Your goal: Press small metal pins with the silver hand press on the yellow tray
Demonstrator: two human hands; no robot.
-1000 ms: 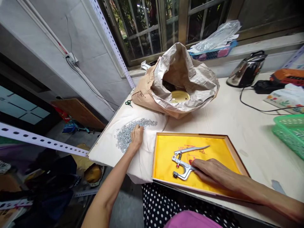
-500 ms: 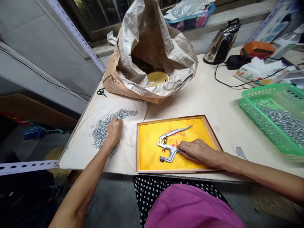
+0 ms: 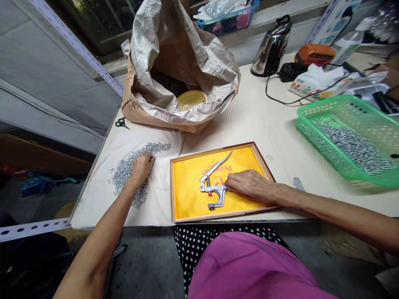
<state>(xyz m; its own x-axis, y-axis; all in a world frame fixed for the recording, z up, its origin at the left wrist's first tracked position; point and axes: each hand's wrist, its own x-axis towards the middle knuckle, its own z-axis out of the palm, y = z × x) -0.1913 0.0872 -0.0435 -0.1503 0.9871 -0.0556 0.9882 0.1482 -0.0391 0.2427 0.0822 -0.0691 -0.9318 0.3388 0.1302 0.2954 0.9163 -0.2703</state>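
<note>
Pale table (image 3: 255,120) near a window. On white cloth (image 3: 162,203), one heap of metal pins (image 3: 123,174); left hand (image 3: 142,167) at its right edge, fingers curled, any contents hidden from me; one shallow yellow-lined box (image 3: 172,193); pliers (image 3: 215,189) over it, lower handle within right hand (image 3: 249,186), fingers folded round.
</note>
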